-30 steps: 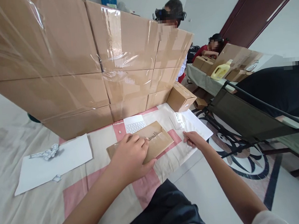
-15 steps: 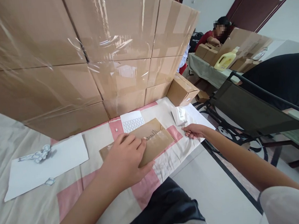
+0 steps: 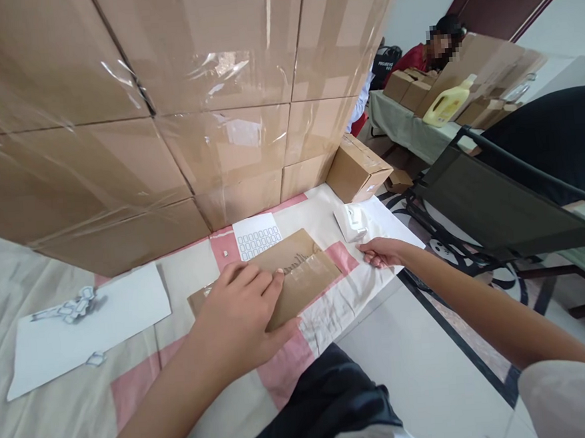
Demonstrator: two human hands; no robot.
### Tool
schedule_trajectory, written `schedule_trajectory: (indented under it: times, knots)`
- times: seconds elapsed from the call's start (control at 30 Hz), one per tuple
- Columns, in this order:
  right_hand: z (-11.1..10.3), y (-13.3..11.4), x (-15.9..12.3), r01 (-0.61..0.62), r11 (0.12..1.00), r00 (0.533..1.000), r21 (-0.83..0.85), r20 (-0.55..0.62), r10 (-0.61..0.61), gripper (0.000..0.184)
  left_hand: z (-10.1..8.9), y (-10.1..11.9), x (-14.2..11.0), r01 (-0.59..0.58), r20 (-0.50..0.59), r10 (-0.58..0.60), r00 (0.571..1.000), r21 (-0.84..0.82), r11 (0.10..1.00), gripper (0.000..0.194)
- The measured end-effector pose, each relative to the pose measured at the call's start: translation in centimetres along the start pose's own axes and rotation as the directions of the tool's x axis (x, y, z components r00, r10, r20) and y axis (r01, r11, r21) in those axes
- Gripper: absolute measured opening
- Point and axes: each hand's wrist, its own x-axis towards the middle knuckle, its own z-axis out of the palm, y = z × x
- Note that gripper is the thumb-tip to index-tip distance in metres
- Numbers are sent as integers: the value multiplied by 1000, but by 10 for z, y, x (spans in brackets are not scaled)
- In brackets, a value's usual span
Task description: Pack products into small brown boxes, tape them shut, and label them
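My left hand (image 3: 243, 309) lies palm down across a flat piece of brown cardboard (image 3: 302, 286), its thumb spread apart from the fingers. Dark handwriting-like lettering and a strip of clear tape show on the cardboard's surface, and its left part is hidden under the hand. At the table's front edge, my right hand (image 3: 381, 253) is closed in a pinch just above the wrinkled cloth (image 3: 324, 313); what its fingertips hold, if anything, is too small to make out. A white packet (image 3: 351, 222) lies just beyond it. Behind the cardboard rests a sheet printed with small blue rectangles (image 3: 258, 237).
Stacked cardboard boxes (image 3: 227, 143) under clear film wall off the back. A small carton (image 3: 358, 169) stands at the far right corner. On the left, white paper (image 3: 123, 311) carries cut-out paper pieces (image 3: 78, 306). A folding chair (image 3: 512, 203) and a seated person are at right.
The view has shifted slightly. Both hands keep nearly the same pose and place, with the left still on the cardboard and the right still pinched at the table edge.
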Motion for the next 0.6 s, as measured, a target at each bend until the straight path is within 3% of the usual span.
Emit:
schedule_trajectory:
  times: [0.23, 0.3, 0.37, 0.4, 0.43, 0.5, 0.53, 0.6]
  knots:
    - [1, 1, 3, 40, 999, 999, 22, 12, -40, 47, -16, 4, 2, -26, -41, 30, 999, 92, 995, 46]
    - [2, 2, 3, 51, 998, 999, 29, 13, -51, 47, -23, 24, 2, -67, -175, 85, 981, 103, 992, 38]
    - [2, 2, 3, 61, 997, 998, 36, 17, -62, 47, -21, 59, 4, -135, -372, 122, 920, -9, 991, 30]
    - [2, 3, 3, 67, 997, 998, 38, 19, -68, 46, -16, 80, 7, -184, -468, 103, 878, -129, 974, 24]
    - [2, 3, 3, 76, 996, 997, 38, 19, -76, 46, -7, 101, 12, -234, -493, 94, 865, -232, 944, 23]
    - [3, 4, 3, 101, 994, 995, 30, 12, -102, 45, 20, 135, 32, -258, -450, 107, 887, -289, 922, 20]
    - [3, 5, 2, 120, 992, 993, 23, 5, -120, 45, 37, 146, 47, -211, -398, 78, 914, -303, 929, 16]
    - [6, 7, 0, 184, 983, 983, 3, -32, -183, 45, 76, 152, 86, -24, -243, -97, 965, -448, 894, 15]
